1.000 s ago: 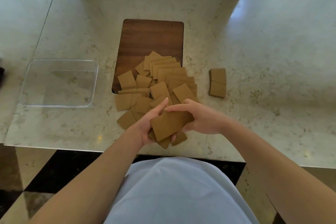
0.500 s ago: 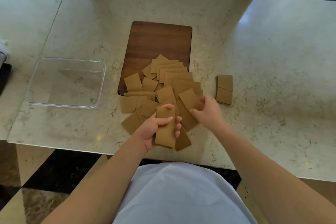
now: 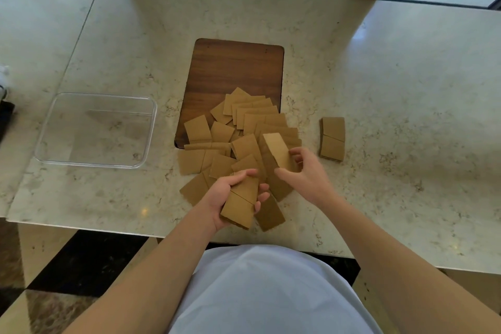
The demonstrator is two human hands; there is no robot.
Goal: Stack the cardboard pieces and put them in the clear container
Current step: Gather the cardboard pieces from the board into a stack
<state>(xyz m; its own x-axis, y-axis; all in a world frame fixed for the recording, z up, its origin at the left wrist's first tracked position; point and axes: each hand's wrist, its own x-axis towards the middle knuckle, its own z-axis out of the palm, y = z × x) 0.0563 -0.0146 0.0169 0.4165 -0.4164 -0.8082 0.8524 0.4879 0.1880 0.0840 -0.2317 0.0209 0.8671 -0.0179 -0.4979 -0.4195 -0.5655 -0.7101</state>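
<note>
Several brown cardboard pieces (image 3: pixel 254 127) lie scattered in a loose pile at the table's middle, partly on a dark wooden board (image 3: pixel 233 70). My left hand (image 3: pixel 227 198) grips a small stack of cardboard pieces (image 3: pixel 240 205) near the front edge. My right hand (image 3: pixel 306 173) pinches one cardboard piece (image 3: pixel 278 150), tilted up off the pile. A neat little stack of pieces (image 3: pixel 333 138) sits apart to the right. The clear container (image 3: pixel 46 156) stands on the left, with nothing in it.
The marble table (image 3: pixel 393 89) has a front edge just below my hands. A window frame runs along the back. A dark object (image 3: pixel 5 122) pokes in at the far left edge.
My right hand has lifted one cardboard piece off the pile and tilted it up. My left hand still holds its stack, after both hands held it together a second ago.
</note>
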